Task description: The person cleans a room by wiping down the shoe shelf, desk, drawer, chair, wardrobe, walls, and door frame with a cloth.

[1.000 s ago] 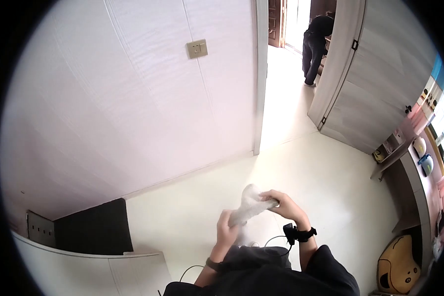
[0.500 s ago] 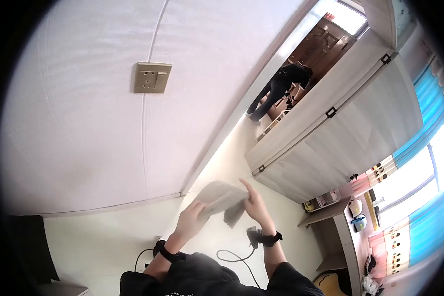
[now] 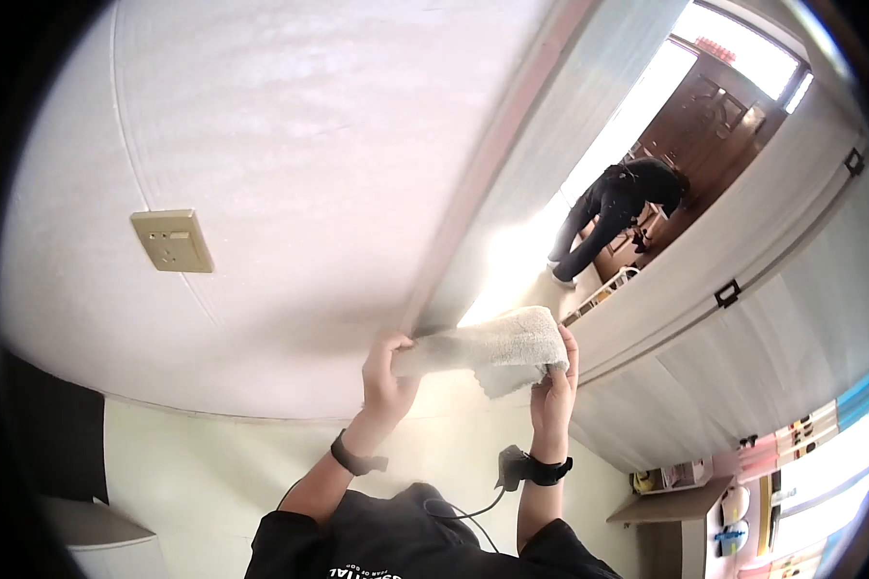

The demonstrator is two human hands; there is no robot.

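A pale, fuzzy cloth [image 3: 512, 338] is stretched between my two hands in front of the wall corner. My left hand [image 3: 388, 374] grips its left end with thumb and fingers closed. Its right end is pinched in my right hand [image 3: 556, 386], where a greyish scalloped flap of the cloth hangs down. Both wrists wear black straps; a small dark device [image 3: 514, 467] with a cable sits at the right one.
A gold wall socket [image 3: 172, 241] is at left. Through the doorway a person in dark clothes [image 3: 618, 207] bends over near a brown door [image 3: 700, 121]. Pale cabinet doors [image 3: 724, 357] run along the right, with a shelf unit [image 3: 681, 511] below.
Both hands have risen and spread the cloth wider and flatter between them. The view has turned, so the socket sits lower left and the doorway further right.
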